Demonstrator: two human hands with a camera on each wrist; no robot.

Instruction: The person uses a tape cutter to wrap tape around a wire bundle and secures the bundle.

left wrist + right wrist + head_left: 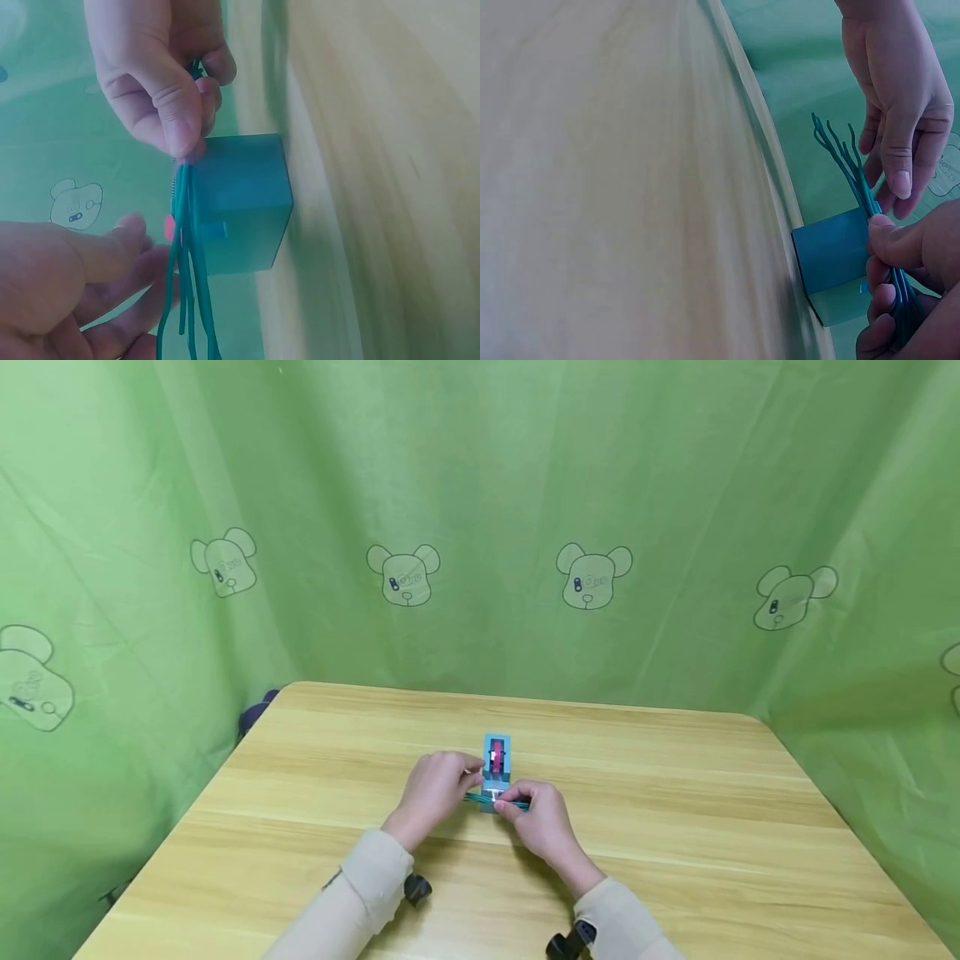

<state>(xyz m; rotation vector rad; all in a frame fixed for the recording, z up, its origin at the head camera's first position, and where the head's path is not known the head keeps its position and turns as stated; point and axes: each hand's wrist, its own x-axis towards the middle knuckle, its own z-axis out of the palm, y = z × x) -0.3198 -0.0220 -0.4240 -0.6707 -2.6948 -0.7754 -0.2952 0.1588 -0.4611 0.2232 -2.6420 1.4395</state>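
Note:
My right hand [546,821] pinches a bundle of thin green wires [855,176] between thumb and fingers, above the near end of a blue tape dispenser [487,768] with a pink wheel in it. In the left wrist view the wires [196,262] hang loose past the right hand [161,75], in front of the dispenser's blue side [247,187]. Beside the bundle is my left hand [437,787], fingers loosely bent, holding nothing that I can see. The right wrist view has this left hand [900,97] near the wires' loose ends. Fingers partly hide the dispenser's near end.
The dispenser stands on a wood-grain table [712,827]. Green curtains [495,485] with bear-head prints hang behind and at the sides. Black wrist cameras [417,888] sit by both cuffs. Something purple [257,712] shows beyond the table's left edge.

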